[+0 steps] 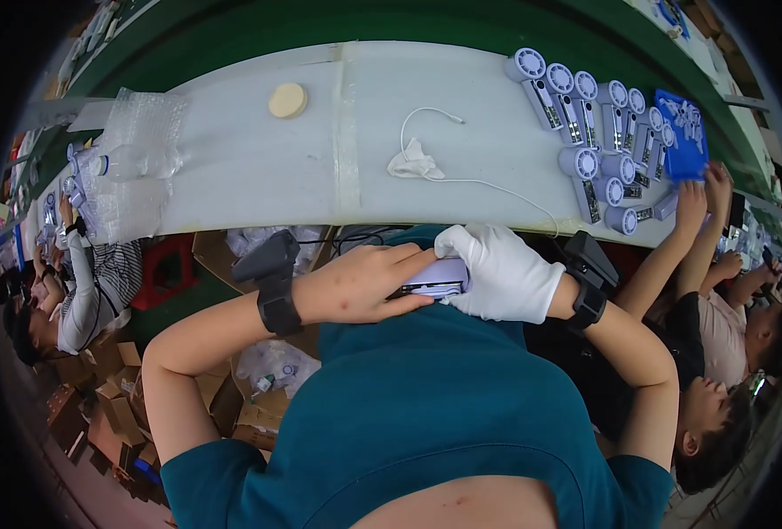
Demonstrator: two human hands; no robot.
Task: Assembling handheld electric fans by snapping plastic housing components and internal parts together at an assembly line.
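Note:
Close to my body, just off the near edge of the table, both my hands grip a lavender plastic piece (446, 274) with a dark slot along its side. Its colour matches the handheld fans on the table, but my fingers cover much of it. My bare left hand (369, 282) is closed round its left end, thumb below and fingers above. On its right end, my right hand (502, 271) in a white glove is closed with bent fingers. Each wrist wears a black strap with a dark device.
Several lavender handheld fans (585, 163) with exposed circuit boards lie at the table's right, beside a blue tray (680, 145) where a co-worker's hands reach. A white cable (496, 183), crumpled white cloth (415, 162), cream disc (288, 100) and bubble wrap (144, 132) lie on the table (259, 167).

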